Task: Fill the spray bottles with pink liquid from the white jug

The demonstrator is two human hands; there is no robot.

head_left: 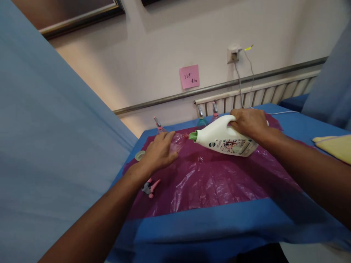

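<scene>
My right hand [248, 122] grips the handle of a white detergent jug [210, 136], which is tipped on its side with a printed label facing me. Its green spout [193, 136] meets the red neck of a clear pink bottle [178, 140]; whether liquid flows I cannot tell. My left hand [161, 149] is wrapped round this bottle, tilting it toward the spout. A pink and grey spray trigger head [149, 188] lies below my left forearm. Beyond my left hand lies a pale round cap [139, 155].
Crinkled purple plastic sheeting [214, 182] covers part of the blue-draped table [208, 223]. Behind stand a pink spray bottle [161, 128], a teal one [202, 120] and another pink one [214, 113]. A yellow cloth [336, 146] lies right; a blue curtain [49, 128] hangs left.
</scene>
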